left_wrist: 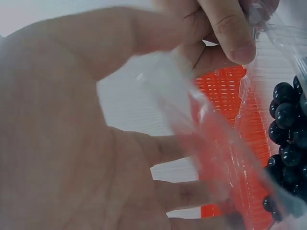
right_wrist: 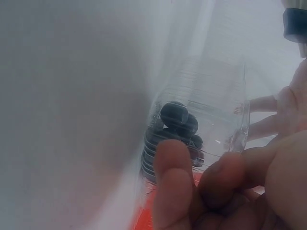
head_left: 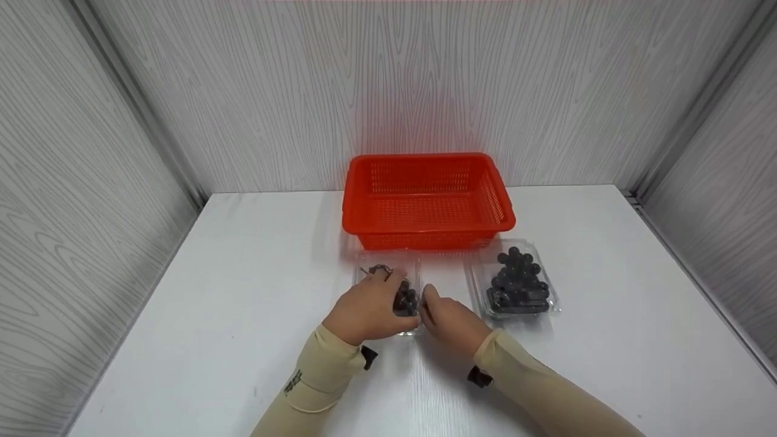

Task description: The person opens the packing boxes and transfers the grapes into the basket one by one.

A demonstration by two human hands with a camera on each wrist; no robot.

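A clear plastic clamshell box (head_left: 397,258) holding dark grapes (head_left: 405,298) lies in front of the basket. My left hand (head_left: 367,309) spans it from the left, thumb at the near side and fingers reaching over the far part. In the left wrist view, the box's lid (left_wrist: 211,129) slants between that thumb and the fingers, beside the grapes (left_wrist: 286,114). My right hand (head_left: 454,323) pinches the box's right edge with curled fingers. From the right wrist, the ribbed clear wall (right_wrist: 213,96) shows just beyond the fingers, with grapes (right_wrist: 174,114) behind it.
A red plastic basket (head_left: 428,231) stands behind the box against the back wall. To the right sits another clear box (head_left: 479,267) with dark grapes (head_left: 516,282). Grey wood-grain panels (head_left: 273,91) enclose the white table (head_left: 243,273) at the back and sides.
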